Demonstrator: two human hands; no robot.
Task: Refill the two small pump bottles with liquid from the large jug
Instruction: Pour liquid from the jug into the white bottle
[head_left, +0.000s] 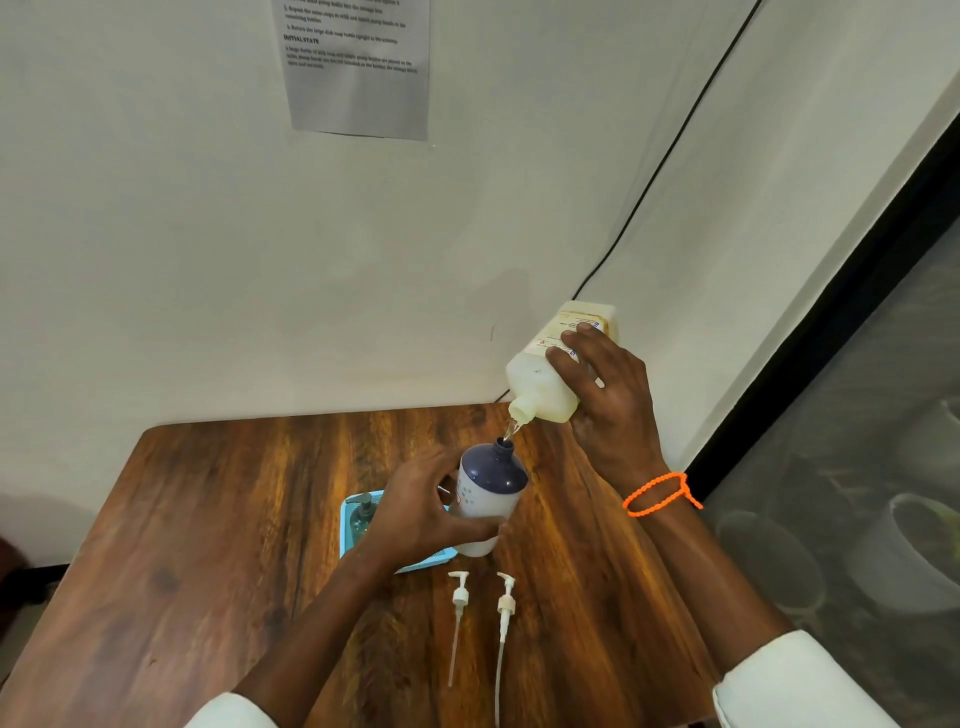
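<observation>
Wooden table (208, 545): brown, strongly grained, filling the lower half of the view; its far edge meets a pale wall.

Printed sheet (358, 73): grey paper fixed to the wall at 12 o'clock; the text is too small to read.

Black cable (670, 145): runs down the wall from 1 o'clock to the table's far right corner.

Large jug (545, 379): pale translucent plastic with a label, at 2 o'clock from the table's middle, held in the air and tipped neck-down. A thin clear stream falls from its spout.

Right hand (608, 400): wrapped around the jug's body, fingers spread across the label. An orange beaded band (660, 493) circles the wrist.

Small pump bottle (488, 499): white body, dark blue shoulder, open neck, directly under the jug's spout, tilted slightly and receiving the stream. It stands at the table's centre, beside the tray.

Left hand (415, 509): closed around the bottle's left side, thumb in front.

Blue tray (348, 525): at 9 o'clock from the bottle, largely hidden by the left hand; a green pump bottle (362, 519) stands in it.

Two white pump heads (460, 592), (505, 603): lying side by side at 6 o'clock from the bottle, their tubes pointing toward the viewer.
</observation>
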